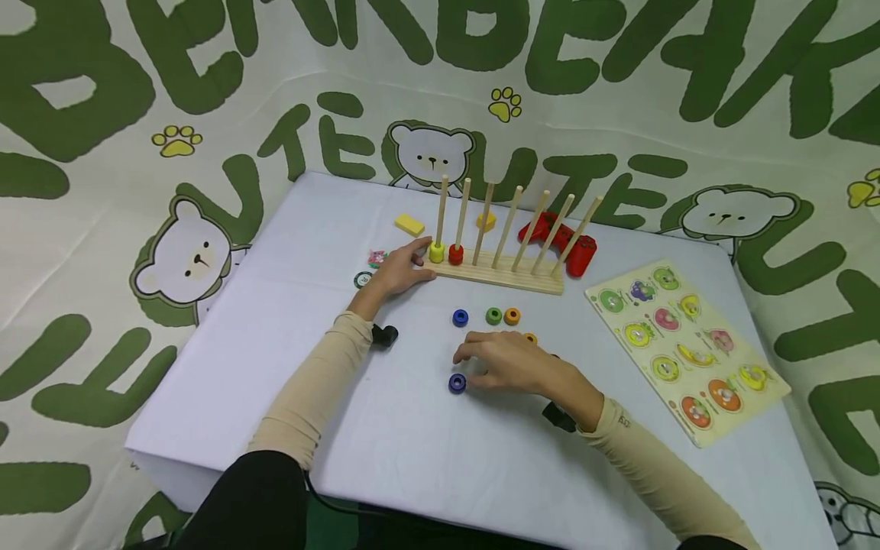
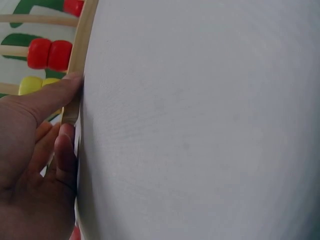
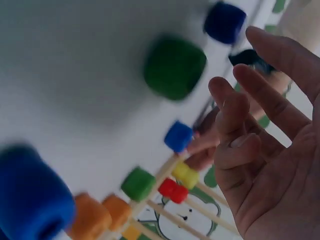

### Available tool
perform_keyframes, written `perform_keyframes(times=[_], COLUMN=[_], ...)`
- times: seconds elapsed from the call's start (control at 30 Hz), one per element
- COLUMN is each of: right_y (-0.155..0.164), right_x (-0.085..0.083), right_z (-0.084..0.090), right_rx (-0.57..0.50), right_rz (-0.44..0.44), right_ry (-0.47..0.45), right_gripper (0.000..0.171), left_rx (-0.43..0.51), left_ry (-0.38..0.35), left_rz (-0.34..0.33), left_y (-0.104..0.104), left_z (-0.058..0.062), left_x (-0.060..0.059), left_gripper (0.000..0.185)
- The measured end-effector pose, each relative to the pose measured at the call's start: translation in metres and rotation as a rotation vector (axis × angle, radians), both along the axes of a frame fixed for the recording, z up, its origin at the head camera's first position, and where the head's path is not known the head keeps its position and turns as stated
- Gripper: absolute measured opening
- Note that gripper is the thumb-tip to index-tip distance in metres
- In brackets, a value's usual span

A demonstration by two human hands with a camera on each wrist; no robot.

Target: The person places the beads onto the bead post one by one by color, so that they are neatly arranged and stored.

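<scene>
My left hand (image 1: 399, 271) grips the left end of a wooden peg rack (image 1: 502, 273), its thumb on the base in the left wrist view. Yellow beads (image 1: 436, 253) sit on the first peg and red beads (image 1: 456, 254) on the second. My right hand (image 1: 512, 362) hovers above the tablecloth with bent fingers and nothing between them. Its fingertips are nearest a dark blue bead (image 1: 457, 383). Farther up lie another blue bead (image 1: 460, 318), a green bead (image 1: 493, 315) and an orange bead (image 1: 512, 316). A darker green bead (image 3: 175, 67), near the right hand, is hidden in the head view.
A fruit puzzle board (image 1: 687, 351) lies on the right. Behind the rack are a red game controller (image 1: 580, 256) and a yellow block (image 1: 485, 221). Another yellow block (image 1: 409, 224) and a round token (image 1: 363, 279) lie beside the left hand.
</scene>
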State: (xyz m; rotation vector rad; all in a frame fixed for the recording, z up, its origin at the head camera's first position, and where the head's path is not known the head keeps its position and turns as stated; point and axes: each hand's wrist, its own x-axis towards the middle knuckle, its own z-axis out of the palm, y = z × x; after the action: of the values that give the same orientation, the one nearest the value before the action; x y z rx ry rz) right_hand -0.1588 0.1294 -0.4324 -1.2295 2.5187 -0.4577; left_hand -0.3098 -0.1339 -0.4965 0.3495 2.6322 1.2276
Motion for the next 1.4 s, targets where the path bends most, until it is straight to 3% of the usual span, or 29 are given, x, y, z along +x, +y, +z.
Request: perform_keyframes(times=[0.37, 0.57, 0.7, 0.87, 1.1, 1.23, 1.4], right_y=[-0.009, -0.012, -0.009, 0.005, 0.009, 0.003, -0.003], right_x=[0.003, 0.007, 0.001, -0.026, -0.074, -0.102, -0.123], right_z=[-0.011, -0.012, -0.003, 0.036, 0.094, 0.106, 0.106], right_rx=[0.002, -0.002, -0.029, -0.162, -0.483, -0.546, -0.501], right_rz=[0.032, 0.058, 0.003, -0.158, -0.385, -0.459, -0.542], right_ry=[-0.063, -0.038, -0.002, 0.114, 0.398, 0.512, 0.5], right_gripper=[0.031, 0.026, 0.027, 0.033, 0.034, 0.032, 0.031], left_rx=[-0.004, -0.006, -0.009, -0.015, -0.016, -0.017, -0.018], left_ry=[-0.01, -0.001, -0.004, -0.006, 0.003, 0.011, 0.006], left_rz=[0.014, 0.012, 0.015, 0.016, 0.001, -0.001, -0.011], left_y=[0.001, 0.002, 0.002, 0.002, -0.001, -0.001, -0.001], left_z=[0.002, 0.003, 0.003, 0.002, 0.002, 0.002, 0.0], left_x=[0.002, 0.002, 0.003, 0.002, 0.001, 0.0, 0.0], left_gripper=[0.081, 0.081, 0.081, 0.08, 0.081, 0.082, 0.082])
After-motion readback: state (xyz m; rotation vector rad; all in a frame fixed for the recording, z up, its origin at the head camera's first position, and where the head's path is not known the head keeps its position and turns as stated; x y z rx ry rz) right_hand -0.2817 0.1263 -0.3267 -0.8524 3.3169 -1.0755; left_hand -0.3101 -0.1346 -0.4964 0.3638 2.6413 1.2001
